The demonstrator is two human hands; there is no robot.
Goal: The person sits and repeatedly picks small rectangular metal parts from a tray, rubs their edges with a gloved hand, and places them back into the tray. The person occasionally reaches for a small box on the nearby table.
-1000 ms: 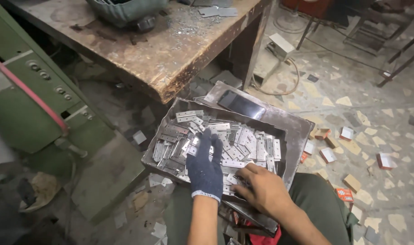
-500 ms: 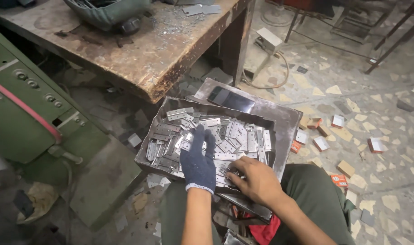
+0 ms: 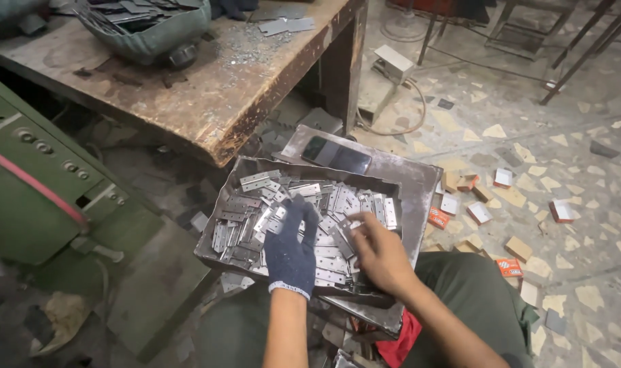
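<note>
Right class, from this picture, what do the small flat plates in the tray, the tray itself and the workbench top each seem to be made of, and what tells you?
Small plates: likely bare steel; grey, shiny, punched holes.
Tray: seemingly sheet metal; dull, stained grey, thin folded walls.
Workbench top: probably wood; brown, worn, chipped edge, strewn with metal filings.
Left hand: wears a dark knitted fabric glove.

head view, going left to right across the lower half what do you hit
green machine → tray of metal plates → gloved left hand → bare right hand → small boxes scattered on the floor
</note>
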